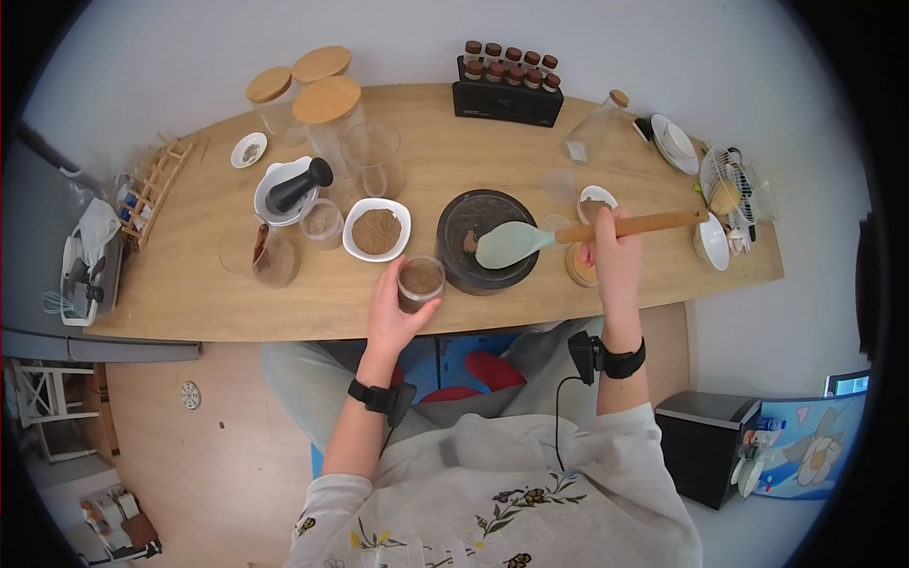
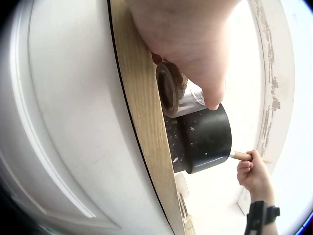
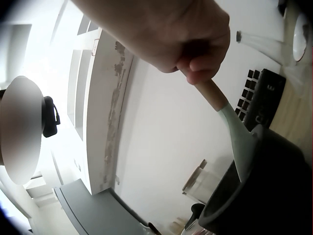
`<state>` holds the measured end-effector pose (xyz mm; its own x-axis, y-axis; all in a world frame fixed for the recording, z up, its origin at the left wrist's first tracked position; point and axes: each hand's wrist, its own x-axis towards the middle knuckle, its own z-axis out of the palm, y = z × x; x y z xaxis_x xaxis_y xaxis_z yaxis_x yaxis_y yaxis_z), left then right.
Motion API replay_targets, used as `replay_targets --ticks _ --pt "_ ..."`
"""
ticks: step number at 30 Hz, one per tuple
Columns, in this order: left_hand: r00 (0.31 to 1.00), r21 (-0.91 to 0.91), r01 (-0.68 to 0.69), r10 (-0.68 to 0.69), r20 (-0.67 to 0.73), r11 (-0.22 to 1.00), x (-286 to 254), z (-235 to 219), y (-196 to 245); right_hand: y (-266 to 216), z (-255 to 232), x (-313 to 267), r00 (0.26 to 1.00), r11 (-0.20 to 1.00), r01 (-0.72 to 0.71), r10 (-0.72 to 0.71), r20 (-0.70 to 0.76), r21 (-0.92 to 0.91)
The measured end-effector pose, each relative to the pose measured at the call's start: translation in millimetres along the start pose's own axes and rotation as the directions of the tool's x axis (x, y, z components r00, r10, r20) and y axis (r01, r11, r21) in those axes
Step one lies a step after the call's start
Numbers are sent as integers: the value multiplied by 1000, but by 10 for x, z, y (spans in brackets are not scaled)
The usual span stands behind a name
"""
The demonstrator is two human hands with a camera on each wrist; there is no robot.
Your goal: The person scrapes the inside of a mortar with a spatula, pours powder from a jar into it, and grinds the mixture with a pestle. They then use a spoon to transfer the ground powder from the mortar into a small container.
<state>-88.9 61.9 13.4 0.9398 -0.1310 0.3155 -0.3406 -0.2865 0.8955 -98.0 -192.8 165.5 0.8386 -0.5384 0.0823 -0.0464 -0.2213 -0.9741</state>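
My left hand (image 1: 388, 317) grips a small clear glass jar (image 1: 421, 295) with brown powder in it, close beside a black stone mortar (image 1: 454, 275). In the left wrist view the same jar (image 2: 190, 104) stands next to the mortar's dark outer wall (image 2: 210, 139). The wooden handle (image 1: 653, 223) of a pale green silicone spoon (image 1: 511, 246) is held in my right hand (image 1: 617, 256). Its green head (image 3: 238, 139) dips inside the mortar's rim (image 3: 230, 203) in the right wrist view. Some brown matter (image 1: 470, 241) lies in the mortar.
Left of the mortar are a white bowl of brown powder (image 1: 377, 232), a white bowl (image 1: 270, 180) holding a black pestle (image 1: 299, 186), and glass jars with wooden lids (image 1: 328, 98). A black spice rack (image 1: 507, 102) stands behind. A small white dish (image 1: 597, 194) and a glass flask (image 1: 595, 131) are at right.
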Motion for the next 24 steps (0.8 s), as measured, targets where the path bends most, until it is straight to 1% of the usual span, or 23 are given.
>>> replay_targets --ticks 5,8,11,20,24 --pt "1000 -24 5 -5 1 1000 5 8 3 317 20 -161 996 981 34 -16 -91 193" --pt "1000 -10 7 -7 0 1000 1 24 14 491 32 -229 994 950 62 -33 -100 306" --pt "1000 11 2 -2 -4 1000 9 8 11 522 84 -317 990 938 44 4 -138 344" --pt "1000 22 0 0 -6 1000 11 17 21 677 89 -359 990 863 -5 76 -119 505" --pt "1000 41 -9 10 -10 999 7 16 14 709 95 -361 987 842 -24 108 -123 539"
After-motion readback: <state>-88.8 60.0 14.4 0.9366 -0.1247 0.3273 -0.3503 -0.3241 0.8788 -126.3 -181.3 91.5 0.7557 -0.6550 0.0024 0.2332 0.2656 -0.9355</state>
